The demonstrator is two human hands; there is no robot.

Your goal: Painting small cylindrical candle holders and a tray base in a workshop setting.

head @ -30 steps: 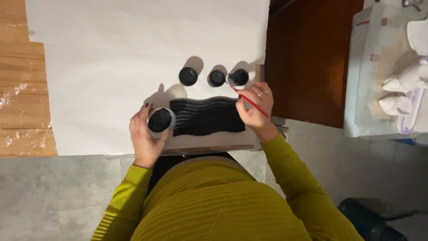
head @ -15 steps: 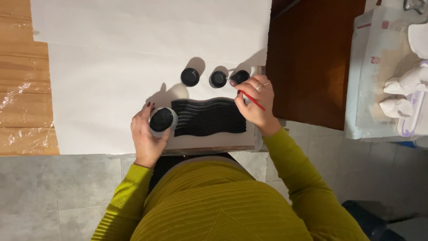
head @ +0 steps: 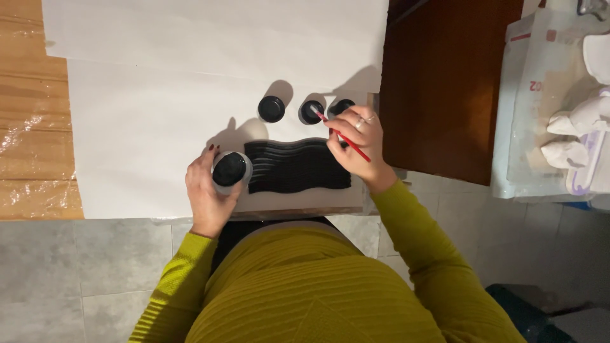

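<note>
My left hand (head: 206, 190) grips a small round jar with a black lid or black contents (head: 230, 169) at the left end of a black wavy ribbed panel (head: 298, 166). My right hand (head: 354, 140) holds a thin red-handled paintbrush (head: 343, 136), its tip reaching the middle one of three small black round pots. That middle pot (head: 311, 112) sits between a left pot (head: 271, 108) and a right pot (head: 343, 105), which my fingers partly hide. Everything rests on white paper (head: 159, 101) spread over the table.
Bare wood with clear plastic film (head: 32, 127) shows left of the paper. A dark brown wooden surface (head: 445, 82) lies to the right. Farther right, white plaster-like figures (head: 578, 133) sit on a pale sheet. Grey floor tiles (head: 76, 267) lie below.
My right hand has shifted slightly, bringing the brush tip from near the right pot onto the middle pot. My left hand keeps its hold on the jar.
</note>
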